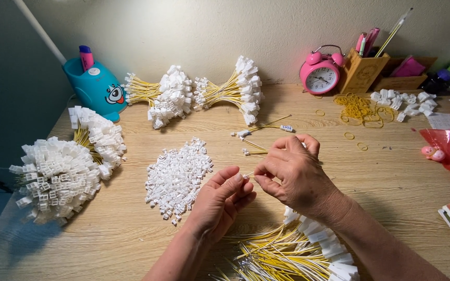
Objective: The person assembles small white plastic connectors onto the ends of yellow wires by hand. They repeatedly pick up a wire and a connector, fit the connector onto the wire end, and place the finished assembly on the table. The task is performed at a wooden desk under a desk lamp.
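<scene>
A loose heap of small white plastic connector housings (178,176) lay on the wooden table (391,171), with 2 bound bundles of yellow wires (204,93) behind and a pink alarm clock (320,73) at the wall. A thin yellow wire with a white tip (249,175) sat between the left hand (224,200) and right hand (292,174), both hands pinching it, above a fan of loose yellow wires (287,255).

Matt wood-grain table (131,229) under you, white plastic connectors (177,177) heaped dull, yellow plastic-coated wires (277,255) slightly shiny, glossy pink clock (320,73).
</scene>
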